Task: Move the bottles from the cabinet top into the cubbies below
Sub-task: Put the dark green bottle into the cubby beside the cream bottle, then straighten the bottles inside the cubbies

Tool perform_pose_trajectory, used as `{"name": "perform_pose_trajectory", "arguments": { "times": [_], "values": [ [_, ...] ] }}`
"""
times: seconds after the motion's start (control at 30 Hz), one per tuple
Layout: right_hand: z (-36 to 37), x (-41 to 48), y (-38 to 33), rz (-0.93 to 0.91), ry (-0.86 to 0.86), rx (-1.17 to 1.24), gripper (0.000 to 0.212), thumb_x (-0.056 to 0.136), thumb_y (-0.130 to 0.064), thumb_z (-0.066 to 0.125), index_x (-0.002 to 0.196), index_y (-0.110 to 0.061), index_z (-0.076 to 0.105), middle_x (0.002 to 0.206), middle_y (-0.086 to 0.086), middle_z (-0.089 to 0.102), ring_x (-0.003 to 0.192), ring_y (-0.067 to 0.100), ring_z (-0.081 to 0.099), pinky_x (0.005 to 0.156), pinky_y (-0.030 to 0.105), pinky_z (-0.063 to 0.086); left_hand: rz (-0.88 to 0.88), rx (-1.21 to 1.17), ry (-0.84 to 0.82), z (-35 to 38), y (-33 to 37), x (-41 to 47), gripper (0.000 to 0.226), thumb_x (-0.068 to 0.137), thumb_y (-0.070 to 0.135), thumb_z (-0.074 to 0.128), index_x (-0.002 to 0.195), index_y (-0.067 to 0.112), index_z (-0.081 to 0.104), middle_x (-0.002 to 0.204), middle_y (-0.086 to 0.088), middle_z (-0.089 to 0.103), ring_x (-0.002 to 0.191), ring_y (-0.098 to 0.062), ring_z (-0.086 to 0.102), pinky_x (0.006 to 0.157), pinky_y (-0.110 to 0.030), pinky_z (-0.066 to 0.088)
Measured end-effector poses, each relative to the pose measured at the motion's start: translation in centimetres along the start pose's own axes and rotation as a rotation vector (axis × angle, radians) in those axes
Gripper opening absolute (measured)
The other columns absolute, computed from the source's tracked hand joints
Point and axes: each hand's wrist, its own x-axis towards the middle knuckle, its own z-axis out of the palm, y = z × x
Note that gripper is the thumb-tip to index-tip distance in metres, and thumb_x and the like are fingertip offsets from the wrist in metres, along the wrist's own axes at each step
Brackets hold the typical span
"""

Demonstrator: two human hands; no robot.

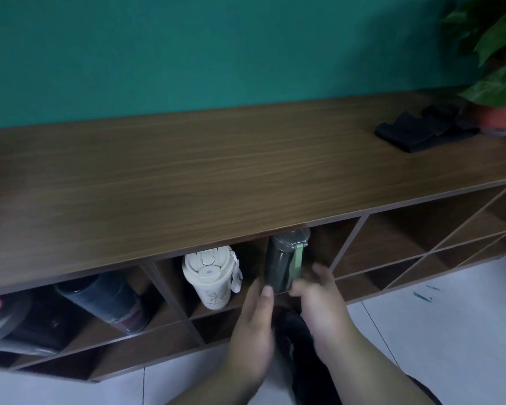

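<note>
Bottles: 3 in view, all in cubbies under the top (187, 176), none on it.
Dark bottle (284, 264): upright at the mouth of a cubby under the top's front edge, green strap down its side, clear lid tucked just under the edge.
Cream cup (209, 276): same cubby as the dark bottle, just left of it, upright, tag hanging at its right side.
Black bottle (108, 299): next cubby left of the cream cup, leaning, blurred.
Hands: 2, both bare, reaching up from below the top's front edge.
Left hand (250, 331): fingers straight, thumb tip touching the dark bottle's lower left; loose, not closed round it.
Right hand (323, 302): fingers curled at the dark bottle's lower right; motion blur, can't tell if it's gripping or just touching.
Other on the top: 1 black cloth (421, 131) far right, 1 plant (497, 54) in a red pot beside it, cut off by frame.
Hard to read: far-left cubby holds pink + grey stuff (0, 320), too blurred to ID. Dark bottle's base hidden by hands. Dark shape (301, 352) on the floor betw. forearms, unclear.
Cubbies right of the dark bottle: diagonal dividers, partly cut off.
</note>
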Motion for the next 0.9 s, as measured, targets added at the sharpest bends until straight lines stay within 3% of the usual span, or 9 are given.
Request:
{"name": "perform_pose_trajectory", "arguments": {
  "times": [0.1, 0.2, 0.3, 0.4, 0.5, 0.6, 0.67, 0.77, 0.9],
  "values": [
    [2.3, -2.2, 0.5, 0.11, -0.18, -0.134, 0.053, 0.064, -0.014, 0.071, 0.117, -0.015, 0.065, 0.107, 0.012, 0.069, 0.105, 0.033, 0.064, 0.098, 0.045, 0.048, -0.096, -0.004, 0.098, -5.2, -0.9, 0.3, 0.028, 0.101, 0.033, 0.054, 0.128, 0.035, 0.059, 0.132, 0.018, 0.065, 0.129, -0.009, 0.053, 0.121, -0.04, 0.03],
    [4.2, -3.3, 0.3, -0.046, -0.278, -0.13, 0.065, 0.074, -0.014, 0.066, 0.138, -0.02, 0.053, 0.123, 0.002, 0.061, 0.116, 0.018, 0.053, 0.095, 0.031, 0.037, -0.134, -0.062, 0.257, -10.1, -0.9, 1.0, 0.043, 0.102, 0.033, 0.05, 0.144, 0.023, 0.052, 0.154, -0.004, 0.05, 0.139, -0.026, 0.047, 0.118, -0.042, 0.032],
    [5.3, -3.1, -0.5, -0.19, -0.316, -0.062, 0.091, 0.065, -0.018, 0.059, 0.153, -0.022, 0.038, 0.151, -0.006, 0.046, 0.132, 0.006, 0.041, 0.095, 0.017, 0.034, -0.055, -0.055, 0.299, -9.7, 1.2, 0.0, 0.057, 0.103, 0.052, 0.04, 0.156, 0.032, 0.032, 0.149, 0.015, 0.043, 0.142, -0.013, 0.041, 0.123, -0.042, 0.025],
    [6.4, -2.5, -1.1, -0.282, -0.396, -0.022, 0.078, 0.085, 0.004, 0.053, 0.156, -0.022, 0.033, 0.141, -0.017, 0.048, 0.118, -0.008, 0.045, 0.08, 0.0, 0.036, -0.001, -0.106, 0.256, -8.9, 2.4, -1.6, 0.033, 0.105, 0.051, 0.026, 0.133, 0.05, 0.044, 0.124, 0.03, 0.056, 0.132, -0.002, 0.048, 0.12, -0.037, 0.029],
    [7.4, -2.0, -1.0, -0.35, -0.41, 0.026, 0.071, 0.077, 0.001, 0.053, 0.142, -0.027, 0.051, 0.125, -0.018, 0.066, 0.105, -0.013, 0.063, 0.087, 0.005, 0.047, 0.051, -0.156, 0.163, -8.5, 3.5, -0.8, 0.042, 0.109, 0.037, 0.014, 0.107, 0.043, 0.056, 0.091, 0.038, 0.074, 0.097, 0.017, 0.067, 0.1, -0.023, 0.044],
    [8.0, -1.9, -0.7, -0.398, -0.425, 0.049, 0.072, 0.068, -0.004, 0.053, 0.137, -0.026, 0.056, 0.126, -0.007, 0.072, 0.117, 0.001, 0.064, 0.101, 0.021, 0.049, 0.113, -0.104, 0.093, -8.3, 3.2, -1.0, 0.045, 0.106, 0.04, 0.014, 0.118, 0.041, 0.058, 0.105, 0.036, 0.074, 0.105, 0.016, 0.066, 0.085, -0.008, 0.05],
    [8.0, -1.7, -0.7, -0.403, -0.424, 0.058, 0.067, 0.066, -0.004, 0.052, 0.127, -0.031, 0.06, 0.119, -0.01, 0.075, 0.113, 0.001, 0.066, 0.092, 0.018, 0.05, 0.105, -0.079, 0.058, -8.5, 3.0, -1.3, 0.046, 0.098, 0.052, 0.019, 0.125, 0.045, 0.055, 0.116, 0.037, 0.071, 0.114, 0.016, 0.062, 0.086, -0.005, 0.046],
    [7.9, -1.9, -0.7, -0.414, -0.413, 0.04, 0.061, 0.065, -0.007, 0.054, 0.119, -0.034, 0.062, 0.112, -0.015, 0.077, 0.108, -0.002, 0.067, 0.084, 0.013, 0.05, 0.074, -0.039, 0.02, -8.9, 2.5, -1.2, 0.054, 0.091, 0.062, 0.023, 0.134, 0.049, 0.052, 0.131, 0.032, 0.065, 0.126, 0.009, 0.056, 0.097, -0.015, 0.038],
    [7.8, -2.4, -0.9, -0.41, -0.439, 0.057, 0.064, 0.068, -0.005, 0.054, 0.125, -0.035, 0.056, 0.109, -0.029, 0.073, 0.102, -0.013, 0.064, 0.081, 0.007, 0.047, 0.087, -0.041, 0.047, -9.2, 2.4, -1.9, 0.047, 0.089, 0.065, 0.026, 0.124, 0.053, 0.055, 0.12, 0.04, 0.067, 0.121, 0.013, 0.058, 0.095, -0.014, 0.037]
  ]
}}
